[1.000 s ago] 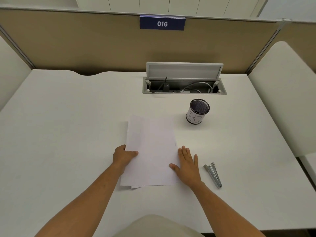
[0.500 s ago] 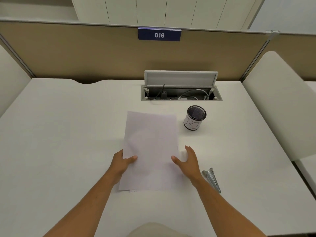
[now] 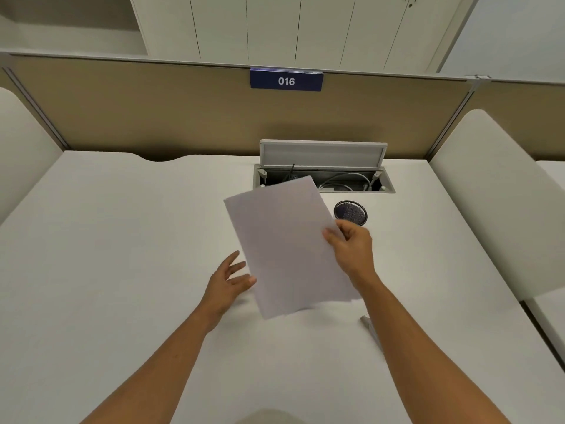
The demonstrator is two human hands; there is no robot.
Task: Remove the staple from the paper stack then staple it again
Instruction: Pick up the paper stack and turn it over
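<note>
Paper stack (image 3: 287,246) hangs tilted above the bench (image 3: 122,240), pinched at its right edge by the right hand (image 3: 351,249); the left hand (image 3: 227,284) is spread, touching its lower left edge. Light, floppy sheets; best gripped near a corner.

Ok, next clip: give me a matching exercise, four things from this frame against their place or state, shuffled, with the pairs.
Things:
1. paper stack
2. left hand
3. mesh cup
4. cable box lid

States:
A. propped open at the desk's back
B. fingers spread, holding nothing
C. lifted and tilted, pinched by the right hand
D. standing just behind the right hand

Pairs: 1-C, 2-B, 3-D, 4-A
</note>
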